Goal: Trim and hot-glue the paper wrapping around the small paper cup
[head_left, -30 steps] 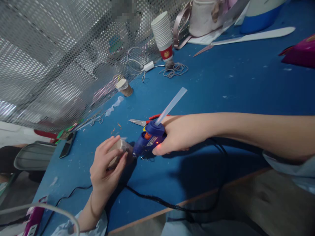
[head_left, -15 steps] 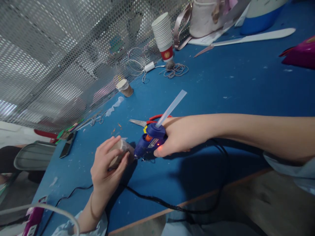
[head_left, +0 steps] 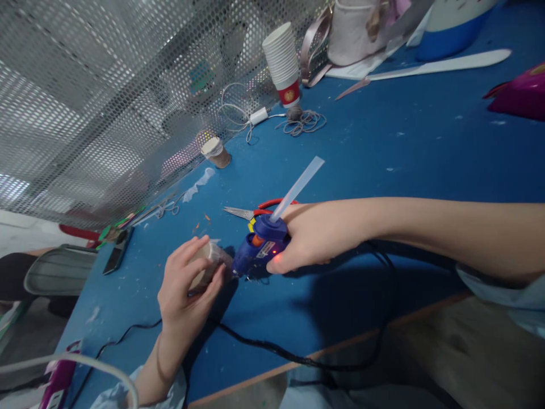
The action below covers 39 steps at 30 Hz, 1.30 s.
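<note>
My left hand is closed around a small cup-like piece, pale with a brownish part, tilted on its side; my fingers hide much of it. In my right hand is a blue hot glue gun, its red light lit and a translucent glue stick standing out of its back. The nozzle points down and left, at or very near the end of the cup-like piece; I cannot tell if they touch. Red-handled scissors lie just behind the glue gun, partly hidden by it.
A similar small cup stands further back. Beyond are stacked paper cups, grey yarn, a white adapter and a white plastic knife. A phone lies left. A black cord crosses the front edge.
Almost nothing differs. Both hands, the glue gun and the cup-like piece have shifted only very slightly.
</note>
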{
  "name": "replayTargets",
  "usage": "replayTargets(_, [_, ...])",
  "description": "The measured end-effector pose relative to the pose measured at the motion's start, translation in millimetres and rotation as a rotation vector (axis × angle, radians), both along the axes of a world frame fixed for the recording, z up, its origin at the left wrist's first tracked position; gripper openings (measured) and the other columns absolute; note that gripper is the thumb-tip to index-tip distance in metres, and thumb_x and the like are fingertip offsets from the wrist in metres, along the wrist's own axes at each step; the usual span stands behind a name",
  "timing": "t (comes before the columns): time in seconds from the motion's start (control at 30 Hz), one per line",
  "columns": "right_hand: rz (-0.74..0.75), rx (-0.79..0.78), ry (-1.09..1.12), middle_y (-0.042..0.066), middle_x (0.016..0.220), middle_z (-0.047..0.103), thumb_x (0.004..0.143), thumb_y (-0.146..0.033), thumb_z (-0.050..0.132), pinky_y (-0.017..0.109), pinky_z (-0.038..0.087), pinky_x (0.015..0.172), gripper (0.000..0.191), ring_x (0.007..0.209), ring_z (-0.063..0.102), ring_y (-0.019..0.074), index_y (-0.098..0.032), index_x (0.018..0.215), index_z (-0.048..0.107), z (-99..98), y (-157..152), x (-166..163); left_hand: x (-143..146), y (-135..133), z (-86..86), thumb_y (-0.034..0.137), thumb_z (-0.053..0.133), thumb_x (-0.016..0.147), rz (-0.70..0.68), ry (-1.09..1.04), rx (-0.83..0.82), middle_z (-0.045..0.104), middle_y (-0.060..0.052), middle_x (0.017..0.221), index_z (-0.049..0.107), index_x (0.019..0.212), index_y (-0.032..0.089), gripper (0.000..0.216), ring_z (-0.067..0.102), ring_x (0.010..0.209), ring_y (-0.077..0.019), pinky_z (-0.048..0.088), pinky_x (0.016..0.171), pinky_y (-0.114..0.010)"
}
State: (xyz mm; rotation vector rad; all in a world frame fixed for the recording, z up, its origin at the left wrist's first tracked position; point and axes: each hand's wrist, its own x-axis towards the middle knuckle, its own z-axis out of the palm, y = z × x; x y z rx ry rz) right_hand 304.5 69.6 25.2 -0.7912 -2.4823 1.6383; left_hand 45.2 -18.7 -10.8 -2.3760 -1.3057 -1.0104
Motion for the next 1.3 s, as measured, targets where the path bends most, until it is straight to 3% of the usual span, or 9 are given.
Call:
replayTargets(0.97, [0.007,0.018,-0.008,-0.005,0.048,0.049,0.078,-0.033,0.059,0.022,0.034,0.043,0.023,0.042,0.045,0.0093,-0.018,0.061,0.051,4.1,-1,1,-4,-2,2.2,0.008,0.078,0.072,-0.045,0.088,-0.023,0.064,-0.016,0.125,0.056,0.105,0.020,0.042,0.059,0.121,-0.0315,0.049,0.098,-0.053])
replayTargets(1.3, [-0.024,0.007,-0.004,-0.005,0.048,0.049,0.077,-0.032,0.060,0.022,0.033,0.042,0.022,0.041,0.044,0.0085,-0.018,0.061,0.051,4.7,-3,0,-12,-7,8.1,0.010,0.074,0.073,-0.148,0.117,-0.104,0.057,-0.017,0.137,0.055,0.120,0.022,0.051,0.051,0.130,-0.0356,0.044,0.102,-0.059])
